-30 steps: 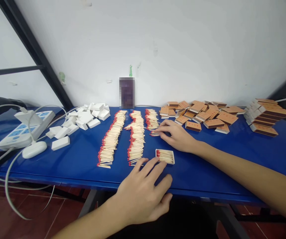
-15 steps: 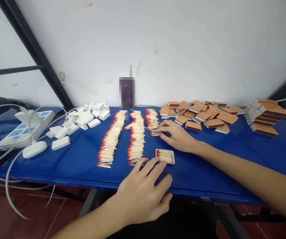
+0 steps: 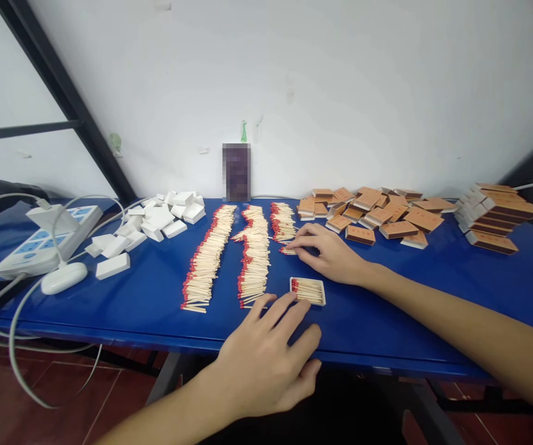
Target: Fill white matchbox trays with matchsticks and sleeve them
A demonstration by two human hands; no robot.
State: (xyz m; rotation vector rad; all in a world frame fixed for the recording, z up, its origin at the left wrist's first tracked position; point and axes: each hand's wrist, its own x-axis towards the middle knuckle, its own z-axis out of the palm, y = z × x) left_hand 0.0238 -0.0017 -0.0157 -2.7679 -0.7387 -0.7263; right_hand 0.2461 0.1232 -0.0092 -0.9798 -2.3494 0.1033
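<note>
My right hand (image 3: 329,252) is closed in a pinch at the near end of the short right row of matches (image 3: 284,222). A few red-headed matches (image 3: 285,251) lie at its fingertips, partly hidden by the fingers. A small white matchbox tray (image 3: 324,292) sits in front of that hand, with several matches (image 3: 307,290) laid side by side and their red heads to the left. Nearer the table edge, my left hand (image 3: 273,355) is open, fingers spread and holding nothing. Its fingertips reach close to the tray's left front corner; whether they touch it I cannot tell.
Two longer rows of matches, a left one (image 3: 208,259) and a middle one (image 3: 255,256), run toward the wall. White trays (image 3: 157,216) are heaped at left, beside a power strip (image 3: 46,244) and cables. Orange matchbox sleeves (image 3: 378,213) lie at back right, near stacked matchboxes (image 3: 498,216).
Very little differs. The fingertips of my right hand have shifted slightly at the matches; my left hand and the tray stay where they were.
</note>
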